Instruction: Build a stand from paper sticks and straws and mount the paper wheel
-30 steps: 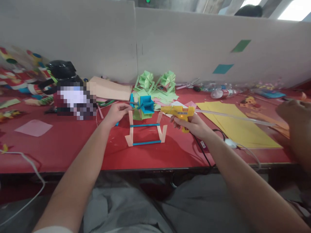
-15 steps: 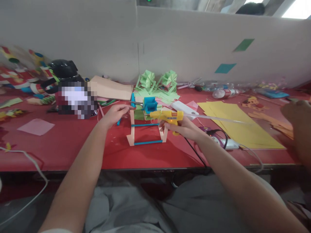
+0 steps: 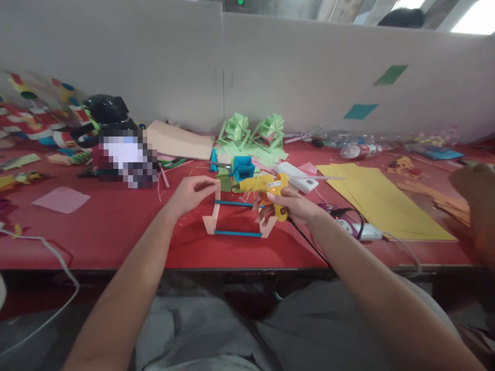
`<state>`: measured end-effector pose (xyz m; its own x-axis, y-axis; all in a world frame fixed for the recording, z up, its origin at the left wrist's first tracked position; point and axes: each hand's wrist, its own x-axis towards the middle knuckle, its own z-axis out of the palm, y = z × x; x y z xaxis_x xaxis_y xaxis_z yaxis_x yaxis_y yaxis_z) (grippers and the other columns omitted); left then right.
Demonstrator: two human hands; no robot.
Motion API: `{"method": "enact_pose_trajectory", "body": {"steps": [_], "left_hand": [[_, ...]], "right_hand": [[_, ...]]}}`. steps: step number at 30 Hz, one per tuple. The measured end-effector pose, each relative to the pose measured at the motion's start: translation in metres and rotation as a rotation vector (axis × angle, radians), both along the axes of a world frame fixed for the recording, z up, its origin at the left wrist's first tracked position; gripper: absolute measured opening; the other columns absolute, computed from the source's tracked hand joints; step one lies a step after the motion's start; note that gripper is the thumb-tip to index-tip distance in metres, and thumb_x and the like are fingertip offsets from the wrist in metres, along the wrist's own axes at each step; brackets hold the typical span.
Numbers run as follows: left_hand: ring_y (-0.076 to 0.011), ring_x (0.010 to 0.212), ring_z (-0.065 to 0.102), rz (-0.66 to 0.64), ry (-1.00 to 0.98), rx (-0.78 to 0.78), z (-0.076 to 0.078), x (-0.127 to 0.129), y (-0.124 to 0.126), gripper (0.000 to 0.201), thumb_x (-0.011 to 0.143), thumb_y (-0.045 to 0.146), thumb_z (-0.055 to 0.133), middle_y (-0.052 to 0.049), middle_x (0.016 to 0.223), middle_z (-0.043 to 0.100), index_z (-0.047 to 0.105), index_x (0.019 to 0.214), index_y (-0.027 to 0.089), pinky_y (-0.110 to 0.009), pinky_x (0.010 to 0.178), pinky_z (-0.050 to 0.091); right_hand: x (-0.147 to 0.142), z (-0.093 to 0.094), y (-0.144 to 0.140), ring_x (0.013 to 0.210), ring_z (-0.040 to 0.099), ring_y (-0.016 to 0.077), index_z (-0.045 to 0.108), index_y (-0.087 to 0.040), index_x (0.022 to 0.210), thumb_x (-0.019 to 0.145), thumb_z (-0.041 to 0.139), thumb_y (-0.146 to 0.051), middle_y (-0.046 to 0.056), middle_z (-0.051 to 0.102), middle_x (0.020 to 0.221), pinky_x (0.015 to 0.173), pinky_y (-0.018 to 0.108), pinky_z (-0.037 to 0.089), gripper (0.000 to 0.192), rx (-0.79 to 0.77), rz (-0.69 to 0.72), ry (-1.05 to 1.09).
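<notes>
My right hand point(image 3: 292, 203) is wrapped around a yellow hot glue gun point(image 3: 261, 183), its nozzle pointing left and a clear glue stick point(image 3: 325, 178) reaching out of its back. Below the gun is a paper frame, with peach folded strips point(image 3: 209, 224) at the sides and blue bars point(image 3: 237, 234) across. The fingertips of my left hand point(image 3: 195, 193) pinch the top of the frame's far left strip. Just behind the nozzle sits a blue folded paper piece point(image 3: 243, 167). My right fingers partly hide the frame's right side.
Green paper models point(image 3: 236, 129) stand at the back. Yellow sheets point(image 3: 359, 198), a power strip point(image 3: 359, 229) and a plastic bottle point(image 3: 358, 150) are on the right. Another person's hand point(image 3: 474, 188) shows at the right edge. A black cord point(image 3: 309, 242) runs from the gun over the table edge.
My left hand has moved right onto the frame's far left strip. The glue gun has tilted, its back end rising and its glue stick swinging upward. The view has shifted slightly.
</notes>
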<state>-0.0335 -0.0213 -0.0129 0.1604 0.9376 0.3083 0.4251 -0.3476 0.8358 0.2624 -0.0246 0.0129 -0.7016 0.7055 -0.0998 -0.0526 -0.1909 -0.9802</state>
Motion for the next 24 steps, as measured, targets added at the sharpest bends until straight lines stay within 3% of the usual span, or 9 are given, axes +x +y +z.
{"method": "enact_pose_trajectory", "body": {"steps": [4, 12, 18, 21, 24], "left_hand": [[-0.0241, 0.096, 0.070, 0.001, -0.005, 0.029, -0.002, 0.006, -0.001, 0.030, 0.084, 0.046, 0.068, -0.007, 0.100, 0.077, 0.074, 0.092, 0.018, -0.035, 0.089, 0.055], [-0.0244, 0.093, 0.071, 0.006, 0.008, 0.029, -0.004, 0.010, -0.003, 0.032, 0.084, 0.048, 0.068, -0.008, 0.097, 0.078, 0.075, 0.091, 0.017, -0.034, 0.086, 0.055], [-0.0249, 0.093, 0.071, -0.041, -0.012, 0.030, -0.007, 0.010, -0.002, 0.034, 0.084, 0.047, 0.069, -0.009, 0.098, 0.077, 0.075, 0.092, 0.015, -0.035, 0.085, 0.056], [-0.0253, 0.094, 0.071, -0.052, -0.021, 0.023, -0.008, 0.010, -0.002, 0.036, 0.083, 0.049, 0.070, -0.009, 0.098, 0.078, 0.075, 0.092, 0.014, -0.035, 0.086, 0.056], [-0.0258, 0.095, 0.072, -0.051, -0.034, 0.024, -0.007, 0.011, -0.003, 0.037, 0.083, 0.050, 0.070, -0.010, 0.099, 0.078, 0.075, 0.093, 0.014, -0.036, 0.087, 0.056]], "right_hand": [[-0.001, -0.003, 0.000, 0.075, 0.074, 0.0219, 0.065, -0.016, 0.096, 0.079, 0.076, -0.052, 0.011, 0.074, 0.100, 0.063, 0.033, 0.060, 0.041, 0.020, 0.019, -0.050], [-0.010, -0.008, -0.001, 0.063, 0.061, 0.0119, 0.065, -0.019, 0.097, 0.081, 0.076, -0.047, 0.000, 0.067, 0.081, 0.059, 0.027, 0.052, 0.034, 0.287, -0.142, -0.159], [-0.012, -0.010, -0.001, 0.061, 0.058, 0.0129, 0.063, -0.019, 0.094, 0.086, 0.069, -0.053, -0.001, 0.062, 0.069, 0.057, 0.027, 0.048, 0.036, 0.368, -0.075, -0.266], [-0.014, -0.019, 0.002, 0.067, 0.063, 0.0160, 0.065, -0.019, 0.100, 0.084, 0.069, -0.055, 0.002, 0.066, 0.076, 0.061, 0.030, 0.052, 0.040, 0.409, -0.117, -0.271], [-0.017, -0.025, 0.002, 0.066, 0.062, 0.0177, 0.066, -0.021, 0.100, 0.086, 0.067, -0.055, 0.001, 0.065, 0.074, 0.061, 0.031, 0.052, 0.037, 0.546, -0.171, -0.317]]}}
